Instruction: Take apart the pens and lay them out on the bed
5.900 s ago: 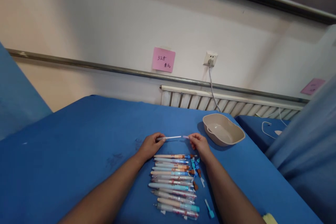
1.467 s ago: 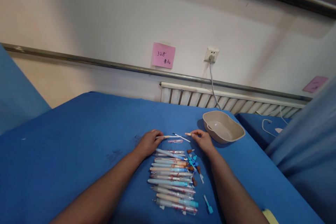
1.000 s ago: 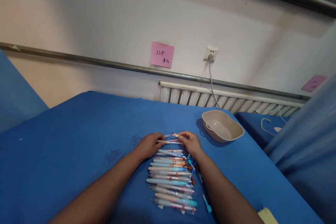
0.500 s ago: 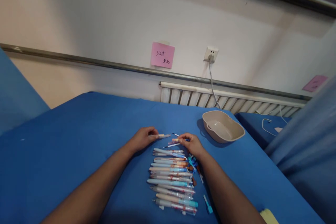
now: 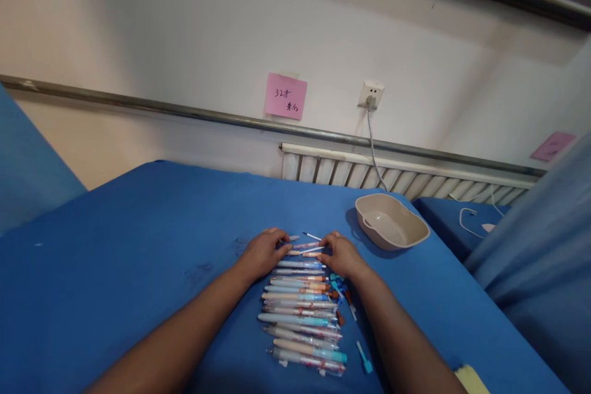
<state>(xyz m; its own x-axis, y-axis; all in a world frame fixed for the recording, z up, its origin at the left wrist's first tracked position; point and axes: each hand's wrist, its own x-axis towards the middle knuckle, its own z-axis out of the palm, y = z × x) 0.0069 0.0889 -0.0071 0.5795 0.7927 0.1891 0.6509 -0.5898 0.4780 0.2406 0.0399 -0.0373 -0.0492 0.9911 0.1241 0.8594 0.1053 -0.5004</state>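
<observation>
Though lying flat on the blue table just past the far end of the pastel pen row, probably rolls at a touch. Left hand and right hand curled palm-down, fingertips on the loose pen parts (pinkish and orange tubes); can't tell if actually pinching. Looks featherlight, stiff, slick; best nipped mid-length, thin white refill especially.

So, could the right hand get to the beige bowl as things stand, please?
Probably yes: the beige bowl sits close to the right hand, with only bare blue cloth between them.
</observation>
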